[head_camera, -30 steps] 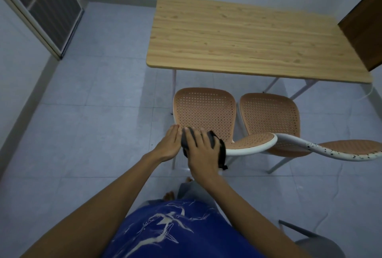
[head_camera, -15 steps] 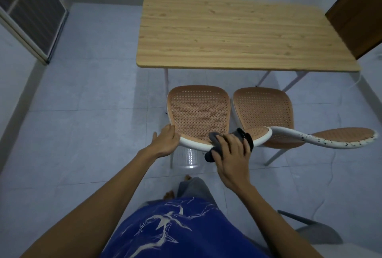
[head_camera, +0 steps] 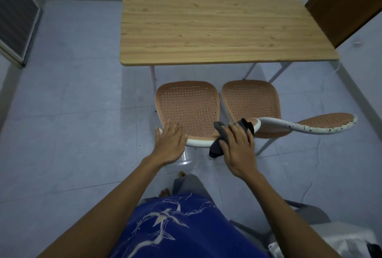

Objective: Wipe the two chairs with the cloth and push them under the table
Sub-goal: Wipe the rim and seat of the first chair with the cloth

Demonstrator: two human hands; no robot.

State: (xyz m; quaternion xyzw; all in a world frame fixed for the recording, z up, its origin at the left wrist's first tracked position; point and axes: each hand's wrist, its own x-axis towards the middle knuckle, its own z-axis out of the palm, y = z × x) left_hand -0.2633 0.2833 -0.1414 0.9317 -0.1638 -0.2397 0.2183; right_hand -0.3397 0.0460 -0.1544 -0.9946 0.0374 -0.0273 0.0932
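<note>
Both hands reach forward: left hand [head_camera: 170, 145] flat and spread, right hand [head_camera: 237, 150] curled, palm down.

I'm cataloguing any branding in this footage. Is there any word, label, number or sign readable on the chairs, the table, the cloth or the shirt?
None can be read.
The blue shirt bears only a white abstract print, no letters.
The table, both chairs and the dark cloth show no markings.
</note>
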